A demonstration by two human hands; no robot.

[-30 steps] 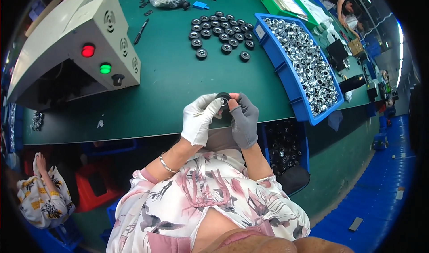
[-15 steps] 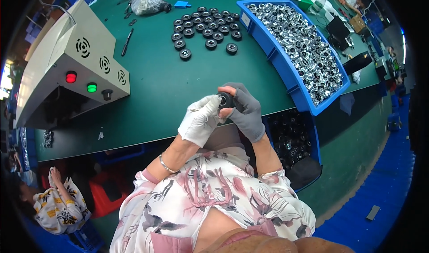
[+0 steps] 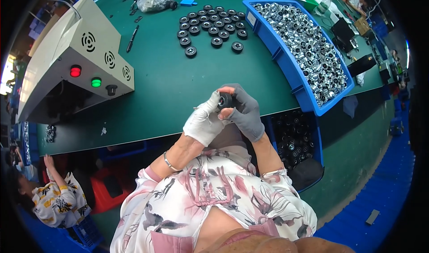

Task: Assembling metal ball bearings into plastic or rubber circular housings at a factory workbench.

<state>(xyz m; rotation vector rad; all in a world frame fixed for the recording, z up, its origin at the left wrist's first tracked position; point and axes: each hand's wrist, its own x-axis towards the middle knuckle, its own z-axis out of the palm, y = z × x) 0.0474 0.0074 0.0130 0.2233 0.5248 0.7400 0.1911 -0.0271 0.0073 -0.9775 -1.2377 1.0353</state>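
Over the front edge of the table, a small black wheel [image 3: 225, 101] with a metallic centre is held between my two hands. My right hand [image 3: 246, 112], in a grey glove with bare fingertips, grips it from the right with thumb and fingers. A white glove covers my left hand [image 3: 203, 121]; its thumb presses the wheel's left side and its other fingers are mostly hidden beneath. Beyond my hands, several similar black wheels [image 3: 206, 25] lie grouped on the green table [image 3: 165, 83].
A blue bin [image 3: 291, 52] of shiny metal parts stands at the right. Below the table edge, another bin [image 3: 318, 141] holds black wheels. At left is a beige machine [image 3: 96, 43] with red and green lights; a pen [image 3: 132, 39] lies beside it. Another person [image 3: 60, 199] sits at lower left.
The wheel has turned slightly in my hands. My left thumb has shifted up along its side, and the left hand has rolled. The whole view has moved a little.
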